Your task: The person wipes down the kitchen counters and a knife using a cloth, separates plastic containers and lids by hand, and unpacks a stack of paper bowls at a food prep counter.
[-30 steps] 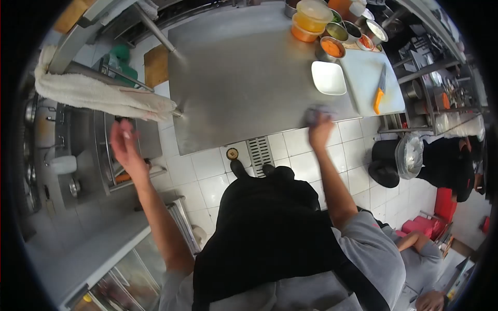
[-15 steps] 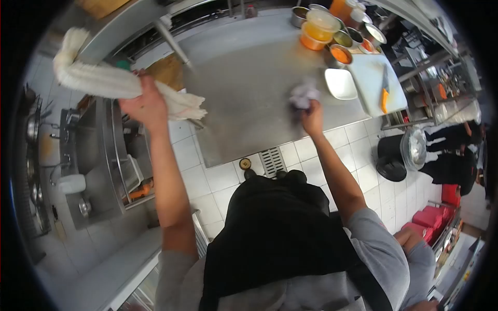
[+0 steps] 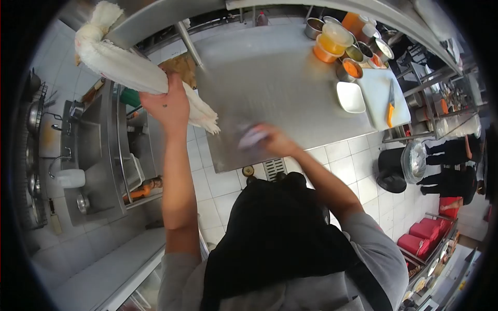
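Observation:
My left hand [image 3: 168, 106] is closed around a long white cloth towel [image 3: 124, 65], held up off the left end of the metal table [image 3: 259, 78]. One end of the towel hangs past my fingers toward the tabletop; the other reaches up to the left. Lower on the table, my right hand [image 3: 276, 140] is closed on a crumpled greyish cloth [image 3: 251, 137], pressed against the steel near the front left. Motion blurs this cloth and its edges.
At the right of the table sit a white square bowl [image 3: 351, 97], a cutting board [image 3: 381, 93] with an orange-handled knife [image 3: 390, 106], and several sauce containers [image 3: 332, 41]. A sink [image 3: 93, 140] is on the left. Two people [image 3: 451, 166] stand beyond a black bin [image 3: 391, 163].
My right hand has swept the greyish cloth leftward across the table. My left hand, still holding the towel, has shifted slightly to the right, and the view has moved a little.

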Available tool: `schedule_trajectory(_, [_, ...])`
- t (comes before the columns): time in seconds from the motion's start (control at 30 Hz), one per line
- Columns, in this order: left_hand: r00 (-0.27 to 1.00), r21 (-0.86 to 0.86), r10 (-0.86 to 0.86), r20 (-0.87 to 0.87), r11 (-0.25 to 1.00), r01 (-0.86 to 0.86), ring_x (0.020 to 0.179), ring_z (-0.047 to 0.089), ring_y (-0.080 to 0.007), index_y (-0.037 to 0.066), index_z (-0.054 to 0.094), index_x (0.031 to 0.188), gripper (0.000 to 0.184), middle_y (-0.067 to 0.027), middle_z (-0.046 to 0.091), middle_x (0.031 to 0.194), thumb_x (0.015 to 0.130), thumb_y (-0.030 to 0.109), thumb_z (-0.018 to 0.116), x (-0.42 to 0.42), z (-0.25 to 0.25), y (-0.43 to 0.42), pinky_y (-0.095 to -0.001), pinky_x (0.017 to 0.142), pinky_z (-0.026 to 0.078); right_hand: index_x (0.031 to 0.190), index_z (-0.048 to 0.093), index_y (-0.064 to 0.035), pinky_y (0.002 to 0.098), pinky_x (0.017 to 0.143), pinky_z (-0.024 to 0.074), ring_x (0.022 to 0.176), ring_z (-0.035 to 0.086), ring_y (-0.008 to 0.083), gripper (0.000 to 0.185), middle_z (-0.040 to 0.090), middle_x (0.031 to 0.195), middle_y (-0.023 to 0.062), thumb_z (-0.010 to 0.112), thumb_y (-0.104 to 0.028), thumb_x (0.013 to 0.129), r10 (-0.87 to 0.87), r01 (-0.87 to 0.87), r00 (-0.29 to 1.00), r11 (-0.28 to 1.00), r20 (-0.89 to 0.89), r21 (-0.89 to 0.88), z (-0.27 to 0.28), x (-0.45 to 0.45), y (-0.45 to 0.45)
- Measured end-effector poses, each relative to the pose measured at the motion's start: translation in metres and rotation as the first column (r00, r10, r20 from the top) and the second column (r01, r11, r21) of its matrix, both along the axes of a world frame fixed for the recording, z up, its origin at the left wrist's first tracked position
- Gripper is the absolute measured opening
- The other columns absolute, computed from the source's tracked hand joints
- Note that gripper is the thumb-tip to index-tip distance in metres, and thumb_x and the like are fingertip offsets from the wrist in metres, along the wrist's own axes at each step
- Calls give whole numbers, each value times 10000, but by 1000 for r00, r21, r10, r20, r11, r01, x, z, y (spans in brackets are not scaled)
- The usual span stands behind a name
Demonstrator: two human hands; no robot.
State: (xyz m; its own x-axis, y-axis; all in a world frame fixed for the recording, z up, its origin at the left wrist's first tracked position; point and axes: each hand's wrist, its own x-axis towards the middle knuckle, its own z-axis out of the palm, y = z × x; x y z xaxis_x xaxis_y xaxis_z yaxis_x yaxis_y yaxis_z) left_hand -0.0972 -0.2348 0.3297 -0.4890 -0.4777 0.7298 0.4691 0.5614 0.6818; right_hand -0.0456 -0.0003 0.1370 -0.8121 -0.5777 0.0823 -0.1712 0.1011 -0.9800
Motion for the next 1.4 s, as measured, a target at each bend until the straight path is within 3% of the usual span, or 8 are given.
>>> schedule_trajectory(0.17, [999, 86, 10, 41, 996, -13, 696, 557, -195, -71, 574, 819, 141, -99, 594, 756, 729, 32, 607, 5, -1, 8, -322, 669, 440, 1081, 552, -21, 365, 843, 460, 1004, 564, 299, 333, 568, 1103, 182, 535, -36, 749, -670, 697, 717, 683, -191, 219, -24, -56, 107])
schedule_trajectory(0.23, [999, 67, 31, 16, 997, -32, 694, 555, -194, -67, 572, 811, 126, -99, 592, 760, 737, 29, 606, 6, -4, 9, -317, 665, 439, 1085, 554, -5, 410, 901, 424, 1110, 489, 384, 386, 498, 1227, 205, 559, -23, 699, -349, 737, 571, 617, -744, 276, -84, -63, 120])
schedule_trajectory(0.33, [1000, 158, -26, 15, 987, 23, 686, 553, -180, -51, 568, 783, 81, -97, 583, 752, 760, 18, 602, 7, -7, 11, -303, 640, 435, 1064, 577, -39, 581, 992, 265, 1307, 251, 390, 388, 330, 1391, 178, 564, -45, 676, -68, 532, 747, 658, -661, 533, -63, -52, 74])
schedule_trajectory(0.77, [963, -96, 247, 107, 967, -237, 616, 606, -272, 32, 591, 825, 199, -87, 607, 702, 634, 55, 644, 11, -28, 11, -342, 616, 483, 1040, 605, -51, 442, 1005, 313, 1242, 373, 347, 391, 477, 1289, 147, 560, -4, 654, 94, 146, 938, 764, -333, 628, -122, -383, -106])
schedule_trajectory(0.93, [942, -107, 296, 161, 954, -281, 603, 604, -262, 16, 561, 876, 254, -94, 602, 698, 628, 38, 612, 6, -24, 8, -329, 623, 484, 1016, 617, -58, 429, 992, 331, 1220, 405, 334, 375, 512, 1255, 139, 556, 4, 652, 185, -60, 969, 814, -161, 578, -125, -324, -182])
schedule_trajectory(1.03, [975, 120, 219, 47, 967, -224, 515, 531, -161, 21, 567, 672, 44, -60, 565, 586, 683, 15, 610, 2, -13, 13, -281, 532, 434, 955, 643, -77, 418, 948, 369, 1113, 489, 302, 358, 597, 1116, 106, 549, 14, 622, 275, -153, 824, 950, -496, 273, -89, -244, -158])
schedule_trajectory(1.13, [978, 106, 176, 114, 976, -188, 584, 601, -262, -9, 551, 821, 182, -117, 594, 685, 650, 40, 589, 4, -10, 9, -322, 583, 478, 895, 655, -96, 402, 941, 376, 1043, 524, 277, 325, 615, 1061, 86, 543, 14, 611, 355, -227, 707, 933, -612, 279, -84, -193, -119])
schedule_trajectory(1.4, [983, 65, 172, 71, 982, -177, 666, 552, -199, -10, 552, 782, 198, -99, 575, 719, 719, 155, 641, -7, -36, -9, -361, 632, 447, 862, 675, -108, 406, 870, 434, 946, 562, 287, 291, 645, 941, 82, 556, -9, 616, 482, -314, 783, 852, -393, 419, -83, -3, 16])
